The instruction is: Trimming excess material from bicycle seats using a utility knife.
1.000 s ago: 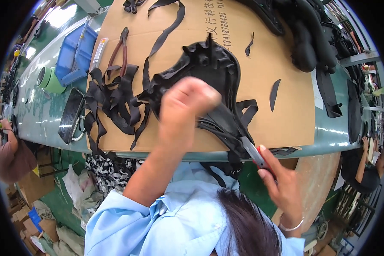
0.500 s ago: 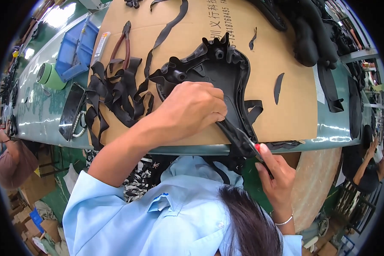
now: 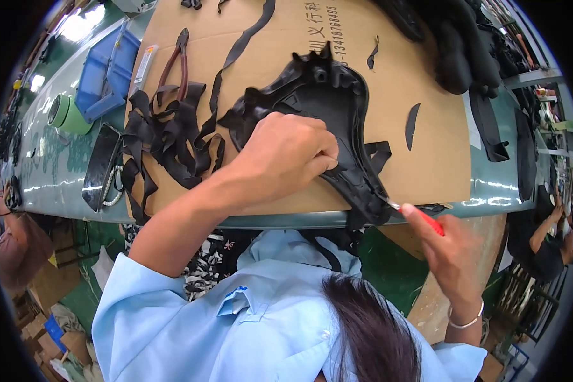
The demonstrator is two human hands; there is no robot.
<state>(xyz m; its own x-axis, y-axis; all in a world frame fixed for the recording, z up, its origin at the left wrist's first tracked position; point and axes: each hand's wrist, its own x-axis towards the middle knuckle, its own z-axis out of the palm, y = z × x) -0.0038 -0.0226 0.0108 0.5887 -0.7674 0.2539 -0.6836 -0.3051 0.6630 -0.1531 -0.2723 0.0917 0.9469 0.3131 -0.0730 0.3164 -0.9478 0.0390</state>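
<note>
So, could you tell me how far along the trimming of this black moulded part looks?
Done: a heap of black offcut strips lies on the cardboard, with loose slivers nearby. In hand: the left hand presses the black moulded part down while the right hand holds a red-handled knife at its near edge. Left: ragged flaps still show along its left rim.
</note>
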